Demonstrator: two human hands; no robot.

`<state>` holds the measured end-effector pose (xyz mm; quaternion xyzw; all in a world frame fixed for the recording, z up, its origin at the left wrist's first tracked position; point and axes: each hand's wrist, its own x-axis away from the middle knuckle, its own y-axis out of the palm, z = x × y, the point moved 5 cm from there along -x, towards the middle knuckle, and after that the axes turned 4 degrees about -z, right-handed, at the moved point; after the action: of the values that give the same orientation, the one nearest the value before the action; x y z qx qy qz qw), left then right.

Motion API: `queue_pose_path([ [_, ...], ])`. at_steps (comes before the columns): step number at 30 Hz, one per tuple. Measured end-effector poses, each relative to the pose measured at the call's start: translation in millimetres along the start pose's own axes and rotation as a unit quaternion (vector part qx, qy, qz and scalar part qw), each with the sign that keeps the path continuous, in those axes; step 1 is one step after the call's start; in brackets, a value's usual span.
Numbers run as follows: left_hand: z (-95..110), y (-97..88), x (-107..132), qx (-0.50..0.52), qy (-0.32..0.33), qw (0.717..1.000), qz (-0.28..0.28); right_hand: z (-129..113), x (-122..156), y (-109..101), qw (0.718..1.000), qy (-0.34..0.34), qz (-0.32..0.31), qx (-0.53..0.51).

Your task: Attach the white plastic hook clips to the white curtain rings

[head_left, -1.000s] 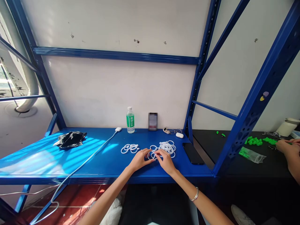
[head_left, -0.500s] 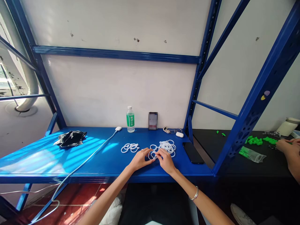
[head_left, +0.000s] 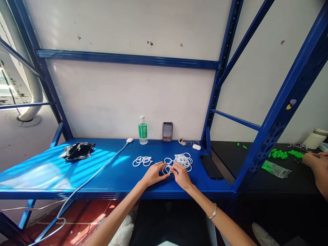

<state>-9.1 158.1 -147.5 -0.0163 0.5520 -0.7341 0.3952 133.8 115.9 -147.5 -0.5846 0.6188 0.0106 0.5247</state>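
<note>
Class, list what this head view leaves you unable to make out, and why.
Head view: exactly what the left hand and right hand touch; fingers hide it.
Head view: how many rings the larger white ring pile holds; they overlap.
Head view: what the upright dark panel shows; pixelated blur covers it.
Head view: the rest of the co-worker's arm; the right edge cuts it off.

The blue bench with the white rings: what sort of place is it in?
Probably a shared workroom or workshop: the metal-framed blue bench holds loose white rings, and on the neighbouring black table another person's hand is near green pieces.
</note>
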Motion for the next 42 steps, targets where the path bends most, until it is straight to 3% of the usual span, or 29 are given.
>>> queue_pose_path([
  [6,-4,-0.7,0,-0.028,-0.003,1.000,0.013,-1,0,-1,1.000,0.012,-0.006,-0.018],
  [11,-22,-16.5,-1,-0.105,-0.021,0.991,0.081,0,0,1,0.999,0.028,-0.026,0.000],
  [17,-69,-43.3,9,-0.207,-0.150,0.951,0.172,-7,2,8,0.992,0.005,-0.108,0.070],
  [20,-88,-42.1,15,-0.223,-0.213,0.939,0.154,-9,3,12,0.987,-0.013,-0.132,0.094],
  [24,-97,-33.2,17,-0.228,-0.253,0.933,0.112,-6,4,15,0.984,-0.014,-0.141,0.104],
  [29,-95,-31.3,16,-0.238,-0.241,0.934,0.117,-5,4,16,0.984,-0.022,-0.147,0.094],
  [33,-85,-33.8,13,-0.226,-0.186,0.945,0.143,-8,3,14,0.987,-0.036,-0.135,0.080],
  [38,-49,-31.3,6,-0.150,-0.066,0.976,0.142,-10,1,9,0.992,-0.037,-0.109,0.053],
  [42,-14,-18.8,1,-0.076,0.017,0.994,0.083,-8,0,4,0.998,-0.018,-0.063,0.008],
])
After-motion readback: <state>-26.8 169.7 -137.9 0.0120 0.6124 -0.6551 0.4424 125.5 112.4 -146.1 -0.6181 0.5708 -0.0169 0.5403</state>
